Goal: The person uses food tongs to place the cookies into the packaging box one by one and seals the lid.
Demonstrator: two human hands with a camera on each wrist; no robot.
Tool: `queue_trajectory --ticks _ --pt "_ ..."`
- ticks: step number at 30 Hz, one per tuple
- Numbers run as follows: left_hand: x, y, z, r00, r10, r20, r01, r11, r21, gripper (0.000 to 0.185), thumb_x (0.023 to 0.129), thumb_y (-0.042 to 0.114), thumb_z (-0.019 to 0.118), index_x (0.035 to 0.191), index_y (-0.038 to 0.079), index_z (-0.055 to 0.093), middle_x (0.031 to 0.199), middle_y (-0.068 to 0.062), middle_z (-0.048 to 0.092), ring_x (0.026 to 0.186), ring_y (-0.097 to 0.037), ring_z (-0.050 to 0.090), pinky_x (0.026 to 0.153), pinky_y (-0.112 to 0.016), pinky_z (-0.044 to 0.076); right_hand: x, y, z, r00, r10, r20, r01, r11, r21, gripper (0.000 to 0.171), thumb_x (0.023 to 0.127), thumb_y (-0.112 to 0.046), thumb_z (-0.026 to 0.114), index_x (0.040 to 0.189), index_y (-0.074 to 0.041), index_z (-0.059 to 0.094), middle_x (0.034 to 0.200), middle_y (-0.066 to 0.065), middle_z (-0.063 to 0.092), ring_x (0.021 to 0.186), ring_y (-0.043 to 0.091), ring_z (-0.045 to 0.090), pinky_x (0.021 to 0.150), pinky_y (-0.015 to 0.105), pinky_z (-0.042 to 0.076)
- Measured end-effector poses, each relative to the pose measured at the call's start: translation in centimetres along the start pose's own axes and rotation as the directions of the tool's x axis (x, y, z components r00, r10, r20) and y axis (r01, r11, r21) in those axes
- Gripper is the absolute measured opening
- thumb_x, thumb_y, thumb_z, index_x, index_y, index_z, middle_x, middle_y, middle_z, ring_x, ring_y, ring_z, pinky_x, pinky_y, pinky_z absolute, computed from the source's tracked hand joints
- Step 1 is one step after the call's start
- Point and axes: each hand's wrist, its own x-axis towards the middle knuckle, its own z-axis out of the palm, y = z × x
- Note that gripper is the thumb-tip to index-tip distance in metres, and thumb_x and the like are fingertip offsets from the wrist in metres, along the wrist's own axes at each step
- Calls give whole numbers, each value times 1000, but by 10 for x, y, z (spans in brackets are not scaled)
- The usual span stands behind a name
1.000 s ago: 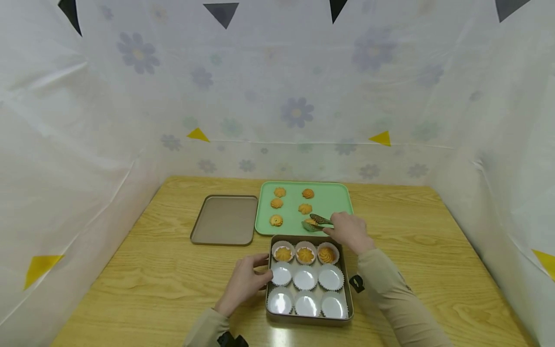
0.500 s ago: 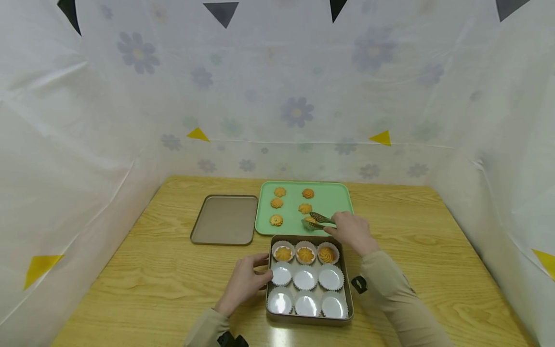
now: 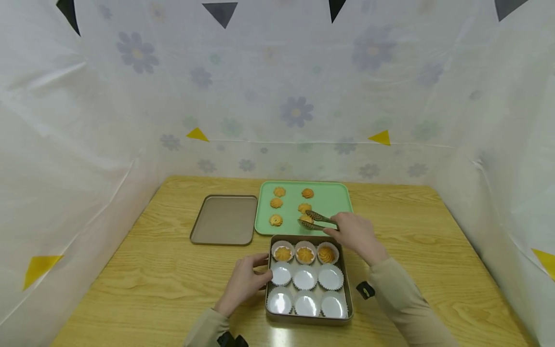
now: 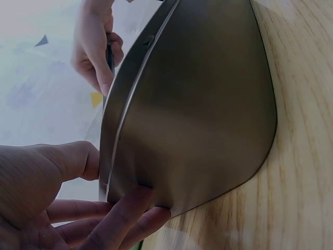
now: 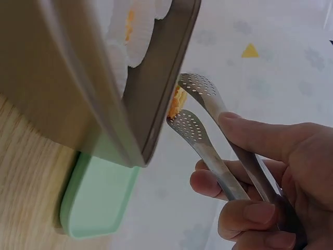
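Note:
My right hand (image 3: pixel 353 233) holds metal tongs (image 5: pixel 208 156) with perforated tips, seen close in the right wrist view. Their two tips stand apart on either side of a piped cookie (image 3: pixel 306 219) at the front of the green tray (image 3: pixel 334 200). Whether both tips press on it I cannot tell; the tin's wall hides part of it. My left hand (image 3: pixel 245 282) grips the left side of a brown rectangular tin (image 3: pixel 310 320), thumb at the rim and fingers against the outer wall. Rows of white paper cups (image 3: pixel 305 278) fill the tin; cookies (image 3: pixel 305 255) sit in the back row.
Several other cookies (image 3: pixel 276 203) lie in two columns on the green tray. A flat brown lid or tray (image 3: pixel 225 219) lies left of it on the wooden table (image 3: pixel 173 284). White patterned sheeting (image 3: pixel 260 86) encloses the back and sides.
The tongs tips have shifted a little left and back over the green tray, and the cookie between them appears slightly moved left. My right forearm has swung right; my left hand stays put.

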Motion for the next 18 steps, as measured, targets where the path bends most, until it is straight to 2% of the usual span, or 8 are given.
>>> queue_trajectory --ticks 3,6,9,12,15,18 --pt "0 0 0 1000 -4 3 4 1000 -7 53 83 6 67 133 -11 58 124 -33 67 95 -40 75 72 -29 66 -6 -3 -3 999 -50 -19 50 999 -2 32 94 -35 69 111 -8 75 84 3 70 64 14 56 47 27 40" --pt "0 0 0 1000 -6 6 6 1000 -12 53 83 6 67 133 -11 58 124 -33 66 95 -41 75 72 -29 66 -13 -5 -5 995 -98 -30 98 995 1 27 94 -35 69 102 -10 75 72 -1 61 59 12 51 46 25 37" --pt "0 0 0 1000 -6 9 6 1000 -17 54 83 5 67 133 -11 57 124 -34 66 95 -41 75 72 -28 66 -20 -7 -7 990 -139 -30 140 990 24 26 93 -35 69 101 -11 75 71 -4 60 59 9 50 47 24 38" --pt "0 0 0 1000 -1 9 1 1000 -15 54 83 5 67 133 -11 57 124 -34 66 95 -41 75 72 -27 66 -27 -7 -9 984 -176 -17 177 983 56 31 93 -36 69 108 -9 75 82 -2 69 67 10 58 51 25 46" --pt "0 0 0 1000 2 9 -2 1000 -11 54 83 5 67 133 -11 57 124 -34 66 95 -40 75 72 -27 66 -32 -5 -9 976 -218 0 217 972 84 38 94 -38 68 116 -7 73 99 6 76 82 19 69 61 34 58" --pt "0 0 0 1000 -2 13 2 1000 -13 54 83 6 67 133 -11 57 125 -34 65 96 -40 75 72 -27 66 -36 -2 -8 960 -281 9 279 955 97 40 95 -39 66 119 -7 72 108 8 76 90 22 71 69 36 61"
